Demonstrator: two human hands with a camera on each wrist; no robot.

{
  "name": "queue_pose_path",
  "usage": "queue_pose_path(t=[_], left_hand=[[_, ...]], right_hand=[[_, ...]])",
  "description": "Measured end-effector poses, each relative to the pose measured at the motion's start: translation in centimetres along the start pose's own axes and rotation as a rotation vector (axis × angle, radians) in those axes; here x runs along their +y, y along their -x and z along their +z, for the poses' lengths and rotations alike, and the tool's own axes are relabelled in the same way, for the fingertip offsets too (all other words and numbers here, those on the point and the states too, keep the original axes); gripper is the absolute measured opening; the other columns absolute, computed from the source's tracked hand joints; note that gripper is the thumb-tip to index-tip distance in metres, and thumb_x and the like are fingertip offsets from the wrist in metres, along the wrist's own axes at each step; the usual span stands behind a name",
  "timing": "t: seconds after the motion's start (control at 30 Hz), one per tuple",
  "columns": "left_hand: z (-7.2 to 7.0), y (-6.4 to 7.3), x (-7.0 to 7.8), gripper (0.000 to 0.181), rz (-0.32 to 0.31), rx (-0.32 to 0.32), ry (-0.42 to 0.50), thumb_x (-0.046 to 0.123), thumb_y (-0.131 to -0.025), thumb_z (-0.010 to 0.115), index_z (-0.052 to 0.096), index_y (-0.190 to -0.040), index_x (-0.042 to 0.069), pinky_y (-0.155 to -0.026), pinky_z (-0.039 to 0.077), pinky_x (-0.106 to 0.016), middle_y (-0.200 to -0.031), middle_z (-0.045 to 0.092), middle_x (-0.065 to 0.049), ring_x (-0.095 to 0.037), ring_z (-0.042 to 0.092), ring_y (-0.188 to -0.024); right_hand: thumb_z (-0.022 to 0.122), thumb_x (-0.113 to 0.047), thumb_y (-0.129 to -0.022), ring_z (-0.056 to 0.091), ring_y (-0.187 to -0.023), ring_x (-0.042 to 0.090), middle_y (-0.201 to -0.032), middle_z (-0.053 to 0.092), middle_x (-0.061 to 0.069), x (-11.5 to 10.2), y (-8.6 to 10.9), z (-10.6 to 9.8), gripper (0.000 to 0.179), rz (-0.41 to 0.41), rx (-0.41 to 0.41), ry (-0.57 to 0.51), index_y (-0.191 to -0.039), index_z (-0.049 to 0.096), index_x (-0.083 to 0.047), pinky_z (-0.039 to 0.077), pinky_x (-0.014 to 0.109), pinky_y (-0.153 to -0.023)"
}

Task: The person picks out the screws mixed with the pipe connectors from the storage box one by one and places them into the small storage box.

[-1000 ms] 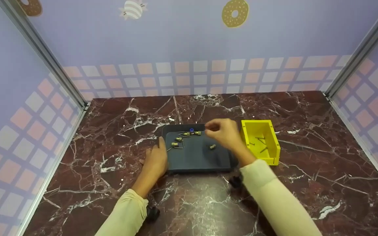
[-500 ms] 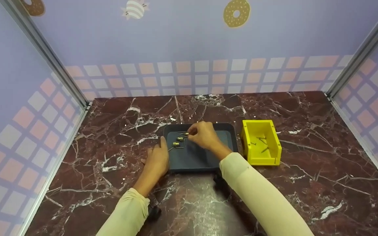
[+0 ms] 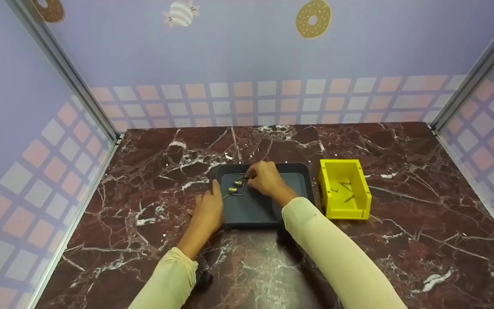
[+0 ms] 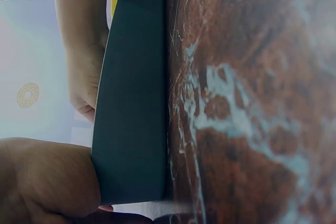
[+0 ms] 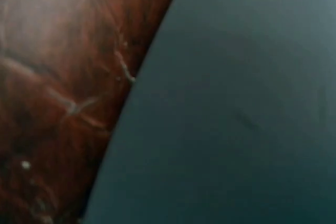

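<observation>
A dark grey tray [image 3: 251,213] lies on the table, holding small brass fittings [image 3: 233,189] and thin metal rods or screws [image 3: 239,195] toward its back left. My left hand [image 3: 206,210] grips the tray's left rim, thumb along the edge and fingers outside. In the left wrist view, that hand [image 4: 47,179] is at the rim near a corner. My right hand [image 3: 268,178] reaches into the tray's back part with bent fingers touching the small parts. What lies between its fingertips is hidden. The right wrist view shows mostly the blurred grey tray [image 5: 236,119].
Right of the tray stands a yellow bin [image 3: 347,213] with several screws [image 3: 346,187] on its floor. The marbled dark red table [image 3: 401,257] carries small white specks. Patterned panels [image 3: 247,56] rise at the back and both sides.
My right hand has moved left and down from above the tray's right part to the small parts at its back left, then stayed there. My left hand keeps its place.
</observation>
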State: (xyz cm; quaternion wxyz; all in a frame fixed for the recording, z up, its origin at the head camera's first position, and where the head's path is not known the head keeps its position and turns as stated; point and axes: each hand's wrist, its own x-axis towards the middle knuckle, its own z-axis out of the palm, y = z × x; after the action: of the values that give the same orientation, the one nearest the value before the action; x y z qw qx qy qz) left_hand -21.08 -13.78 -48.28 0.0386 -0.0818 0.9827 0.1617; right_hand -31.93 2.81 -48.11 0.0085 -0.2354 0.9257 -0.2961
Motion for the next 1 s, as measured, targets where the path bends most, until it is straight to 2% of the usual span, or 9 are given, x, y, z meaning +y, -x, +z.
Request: queue_pose_path(t=[0.23,0.43,0.57,0.73,0.83,1.0], left_hand=[[0.2,-0.1,0.3,0.081,-0.012,-0.010,0.001,0.006,-0.083,0.060,0.016,-0.150,0.010,-0.086,0.024,-0.081,-0.132,0.048,-0.022,-0.048,0.036,-0.125],[0.1,0.0,0.3,0.080,-0.005,-0.010,-0.009,0.006,-0.083,0.059,0.016,-0.150,0.009,-0.085,0.024,-0.081,-0.132,0.048,-0.022,-0.048,0.037,-0.124],[0.1,0.0,0.3,0.080,-0.005,-0.012,-0.008,0.004,-0.083,0.058,0.015,-0.150,0.009,-0.085,0.024,-0.081,-0.133,0.048,-0.022,-0.048,0.036,-0.125],[0.1,-0.1,0.3,0.082,-0.009,-0.023,-0.001,0.003,-0.082,0.058,0.014,-0.151,0.010,-0.085,0.023,-0.081,-0.134,0.047,-0.022,-0.048,0.034,-0.126],[0.0,-0.1,0.2,0.082,-0.007,-0.022,0.001,0.002,-0.082,0.058,0.014,-0.151,0.010,-0.086,0.024,-0.081,-0.133,0.047,-0.022,-0.048,0.035,-0.126],[0.0,0.0,0.0,0.084,0.000,-0.011,-0.011,0.004,-0.081,0.061,0.015,-0.150,0.008,-0.083,0.027,-0.081,-0.129,0.050,-0.023,-0.049,0.037,-0.124]], right_hand=[[0.070,-0.008,-0.074,0.067,-0.085,0.017,-0.089,0.073,0.003,0.0,-0.1,0.0,0.020,0.028,-0.027,0.017,-0.093,0.075,-0.010,0.055,0.031,-0.075],[0.070,-0.008,-0.074,0.067,-0.085,0.017,-0.089,0.073,0.002,-0.2,-0.1,-0.1,0.020,0.019,-0.034,0.066,-0.094,0.076,-0.012,0.055,0.032,-0.075],[0.072,-0.009,-0.072,0.066,-0.084,0.019,-0.085,0.073,0.000,-0.5,0.0,-0.4,0.017,0.025,-0.052,0.096,-0.089,0.076,-0.012,0.055,0.033,-0.075],[0.078,-0.011,-0.067,0.062,-0.074,0.018,-0.073,0.070,-0.003,-0.7,0.1,-1.0,0.007,0.074,-0.116,0.102,-0.073,0.075,-0.013,0.053,0.030,-0.066],[0.079,-0.014,-0.066,0.058,-0.066,0.016,-0.065,0.066,-0.006,-0.8,0.2,-1.3,0.007,0.094,-0.159,0.105,-0.066,0.072,-0.016,0.049,0.026,-0.059],[0.075,-0.014,-0.066,0.053,-0.053,0.011,-0.053,0.061,-0.008,-0.6,0.8,-1.3,0.009,0.044,-0.180,0.096,-0.058,0.070,-0.017,0.043,0.022,-0.050]])
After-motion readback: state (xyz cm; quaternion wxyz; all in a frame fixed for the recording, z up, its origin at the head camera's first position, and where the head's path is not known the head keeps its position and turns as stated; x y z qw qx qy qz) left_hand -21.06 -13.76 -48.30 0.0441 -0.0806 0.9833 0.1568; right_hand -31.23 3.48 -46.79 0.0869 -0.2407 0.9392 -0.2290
